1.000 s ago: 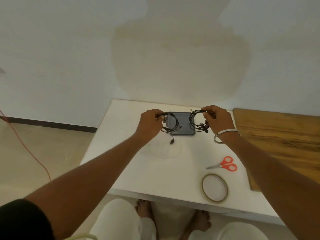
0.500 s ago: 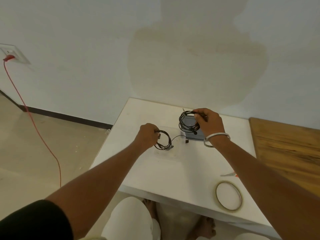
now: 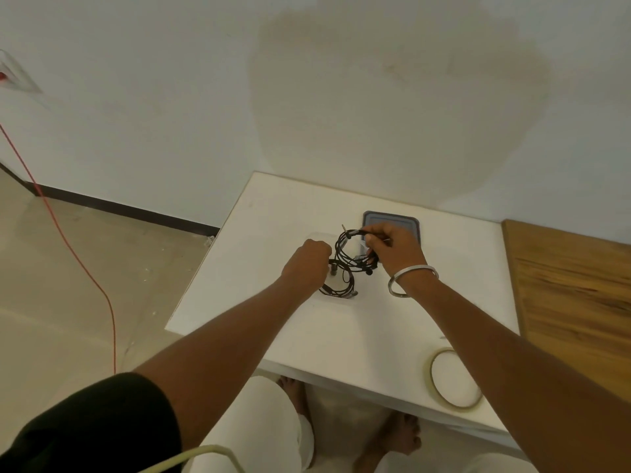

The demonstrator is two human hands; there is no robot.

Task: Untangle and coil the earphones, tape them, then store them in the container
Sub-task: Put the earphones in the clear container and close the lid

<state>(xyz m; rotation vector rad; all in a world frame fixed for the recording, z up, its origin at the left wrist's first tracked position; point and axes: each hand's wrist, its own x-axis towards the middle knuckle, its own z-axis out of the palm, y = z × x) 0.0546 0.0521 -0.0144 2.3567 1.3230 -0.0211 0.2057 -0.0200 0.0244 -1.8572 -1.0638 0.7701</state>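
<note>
Pinching the upper black earphone coil (image 3: 351,249), the right hand (image 3: 392,247) has its fingers (image 3: 370,233) curled round the strands at the coil's top right — loop held raised and tilted, jack end sticking up at the top left, earbuds hanging at the lower right near the wrist. Left hand (image 3: 307,264) is fisted, fingers curled on the second earphone coil (image 3: 339,285), which sits low, at or just above the table (image 3: 341,336); cannot tell if it touches. The two coils overlap in view, upper one in front of the lower one's top edge; cannot tell whether their strands are linked.

Clear container (image 3: 321,235) — only faint edges show on the table around the lower coil; cannot tell if that coil is inside it. Grey lid (image 3: 409,223) lies flat on the table just behind the right hand, partly hidden by it.

Silver bangle (image 3: 409,279) on the right wrist. Tape roll (image 3: 454,380) lies flat near the table's front right edge, well apart from the coils, partly covered by the right forearm. Wooden board (image 3: 573,302) adjoins the table on the right. Red cable (image 3: 68,247) runs down the wall and across the floor on the left. Bare feet visible under the table edge.
</note>
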